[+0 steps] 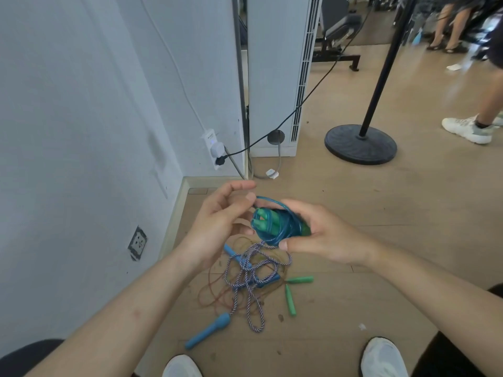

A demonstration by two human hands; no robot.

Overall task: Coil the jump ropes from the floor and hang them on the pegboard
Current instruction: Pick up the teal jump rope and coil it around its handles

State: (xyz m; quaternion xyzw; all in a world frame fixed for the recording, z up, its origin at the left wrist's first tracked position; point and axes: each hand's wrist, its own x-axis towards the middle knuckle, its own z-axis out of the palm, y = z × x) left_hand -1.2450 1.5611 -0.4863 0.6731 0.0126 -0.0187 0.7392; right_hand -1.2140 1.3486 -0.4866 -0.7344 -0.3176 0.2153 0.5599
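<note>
Head view: our left hand (217, 227) is half curled, index finger sticking out, thumb pinching a loose strand of the blue jump rope (272, 235); our right hand (326, 235) grips the wound bundle of that same rope, fingers over the top, thumb underneath; the rope is held up off the floor between the two hands, its clear blue cord wrapped round its own green handles (262, 217), and one loop arches from the left thumb over to the right fingers.

Below the hands on the wooden floor (381, 268) lies a tangle; a striped rope (249, 278) with a blue handle (208, 333) pointing toward our left forearm; a thin red rope (215, 295) mixed through it; two green grips (295, 289) under the right wrist, touching at one end.

Beyond the left hand, a wall socket (217, 151) with plugs in it; beyond both hands, a white tower unit (275, 77); beyond the right hand, a black round stand base (360, 144); further right, another person's white shoe (466, 129); nearest us, our own white shoes (383, 357).
</note>
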